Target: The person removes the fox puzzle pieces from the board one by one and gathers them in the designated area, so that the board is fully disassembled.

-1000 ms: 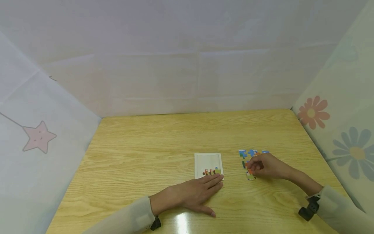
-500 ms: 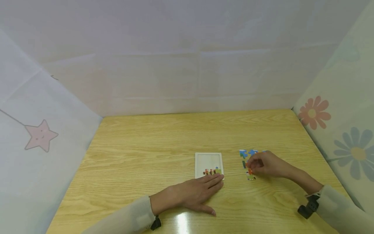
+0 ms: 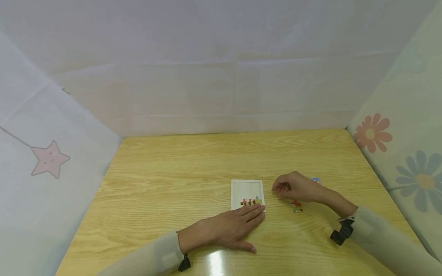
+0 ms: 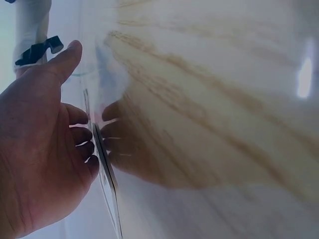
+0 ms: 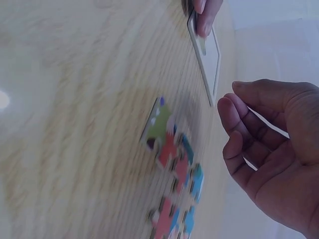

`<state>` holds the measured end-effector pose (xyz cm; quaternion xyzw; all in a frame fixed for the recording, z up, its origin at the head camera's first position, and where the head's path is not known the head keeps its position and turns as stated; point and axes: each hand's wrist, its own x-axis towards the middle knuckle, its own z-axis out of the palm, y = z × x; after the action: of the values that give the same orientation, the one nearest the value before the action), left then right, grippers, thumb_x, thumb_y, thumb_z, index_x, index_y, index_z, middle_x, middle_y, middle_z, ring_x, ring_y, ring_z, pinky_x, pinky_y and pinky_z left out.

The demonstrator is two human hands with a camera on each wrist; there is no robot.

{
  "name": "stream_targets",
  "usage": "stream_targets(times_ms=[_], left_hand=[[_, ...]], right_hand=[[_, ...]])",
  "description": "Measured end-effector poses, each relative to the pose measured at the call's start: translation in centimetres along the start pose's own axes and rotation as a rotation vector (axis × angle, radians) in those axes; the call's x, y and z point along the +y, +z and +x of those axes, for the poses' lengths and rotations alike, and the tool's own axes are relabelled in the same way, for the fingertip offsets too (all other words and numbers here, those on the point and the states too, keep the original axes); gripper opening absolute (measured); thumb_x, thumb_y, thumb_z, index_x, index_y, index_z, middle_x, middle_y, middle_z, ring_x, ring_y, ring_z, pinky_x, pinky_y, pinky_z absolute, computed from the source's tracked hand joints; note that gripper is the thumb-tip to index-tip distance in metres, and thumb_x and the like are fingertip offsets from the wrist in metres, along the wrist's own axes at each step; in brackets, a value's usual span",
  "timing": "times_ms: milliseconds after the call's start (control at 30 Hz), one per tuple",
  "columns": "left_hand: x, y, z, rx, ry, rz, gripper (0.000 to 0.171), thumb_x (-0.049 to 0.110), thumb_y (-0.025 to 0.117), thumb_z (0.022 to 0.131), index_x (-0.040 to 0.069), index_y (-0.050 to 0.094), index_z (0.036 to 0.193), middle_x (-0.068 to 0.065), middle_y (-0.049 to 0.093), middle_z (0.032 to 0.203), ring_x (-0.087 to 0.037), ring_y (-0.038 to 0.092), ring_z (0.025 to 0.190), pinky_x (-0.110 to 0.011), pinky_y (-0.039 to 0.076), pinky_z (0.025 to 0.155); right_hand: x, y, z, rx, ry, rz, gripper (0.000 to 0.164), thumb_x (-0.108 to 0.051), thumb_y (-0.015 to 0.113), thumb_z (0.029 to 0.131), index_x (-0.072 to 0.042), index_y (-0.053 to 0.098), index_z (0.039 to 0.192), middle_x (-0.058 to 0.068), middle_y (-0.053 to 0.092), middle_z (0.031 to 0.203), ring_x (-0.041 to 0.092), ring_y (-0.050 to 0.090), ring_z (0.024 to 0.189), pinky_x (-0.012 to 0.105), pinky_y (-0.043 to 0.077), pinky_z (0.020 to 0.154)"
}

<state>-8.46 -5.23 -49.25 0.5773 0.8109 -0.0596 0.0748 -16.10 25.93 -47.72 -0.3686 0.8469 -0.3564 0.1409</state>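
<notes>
A white puzzle frame (image 3: 246,188) lies on the table, with several joined pieces (image 3: 251,201) along its near side. My left hand (image 3: 235,229) lies flat, its straight fingers resting over the frame's near edge and covering part of those pieces. To the right of the frame, my right hand (image 3: 293,186) hovers with loosely bent fingers. Thumb and forefinger are close together in the right wrist view, and no piece shows between them. Below that hand lie loose jigsaw pieces, among them a green-and-white one (image 5: 160,119) and a red one (image 5: 168,152). The hand hides most of them from the head view.
A blue piece (image 3: 315,180) peeks out beyond my right hand. The wooden table (image 3: 172,165) carries everything. Pale cloth walls (image 3: 179,88) rise at its back and sides, printed with a star and flowers.
My right hand has moved left from over the loose pieces toward the frame, covering pieces that showed at the far side before. The left hand stays in place.
</notes>
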Motion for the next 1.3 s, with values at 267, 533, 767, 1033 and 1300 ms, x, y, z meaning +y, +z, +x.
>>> stream_targets(times_ms=[267,533,767,1033,1300], left_hand=[[0.5,-0.1,0.1,0.042,-0.028,-0.014,0.087,0.066,0.031,0.110,0.003,0.020,0.169,-0.016,0.014,0.177,-0.027,0.013,0.164,-0.035,0.021,0.131],[1.0,-0.2,0.4,0.072,-0.042,0.002,0.083,0.063,0.033,0.111,0.002,0.024,0.168,-0.016,0.020,0.176,-0.026,0.019,0.163,-0.034,0.025,0.129],[1.5,-0.1,0.6,0.057,-0.056,-0.046,0.081,0.060,0.030,0.112,0.001,0.023,0.168,-0.018,0.020,0.175,-0.027,0.017,0.163,-0.035,0.024,0.130],[1.7,-0.2,0.7,0.035,-0.068,-0.070,0.081,0.060,0.027,0.112,0.002,0.021,0.168,-0.017,0.017,0.176,-0.026,0.015,0.164,-0.035,0.023,0.130],[1.8,0.1,0.7,0.052,-0.074,-0.031,0.081,0.061,0.030,0.112,0.002,0.026,0.167,-0.017,0.021,0.175,-0.027,0.019,0.163,-0.035,0.025,0.130]], right_hand=[[-0.4,1.0,3.2,-0.040,-0.063,-0.018,0.013,0.000,0.073,0.098,-0.004,0.078,0.110,0.003,0.077,0.098,0.005,0.068,0.086,0.025,0.058,0.072],[-0.9,2.0,5.6,-0.102,-0.063,0.007,0.014,-0.002,0.075,0.097,-0.004,0.078,0.111,0.004,0.077,0.101,0.005,0.069,0.089,0.027,0.059,0.076],[-1.4,2.9,7.2,-0.146,-0.076,0.026,0.015,0.000,0.074,0.097,-0.004,0.078,0.111,0.004,0.077,0.103,0.007,0.069,0.090,0.026,0.059,0.077],[-1.8,3.6,8.0,-0.198,-0.094,0.056,0.016,0.000,0.075,0.096,-0.002,0.077,0.112,0.006,0.076,0.102,0.010,0.070,0.088,0.024,0.059,0.077],[-1.3,4.3,8.7,-0.231,-0.158,0.085,0.017,0.004,0.074,0.095,0.000,0.077,0.111,0.008,0.075,0.100,0.012,0.070,0.087,0.024,0.060,0.076]])
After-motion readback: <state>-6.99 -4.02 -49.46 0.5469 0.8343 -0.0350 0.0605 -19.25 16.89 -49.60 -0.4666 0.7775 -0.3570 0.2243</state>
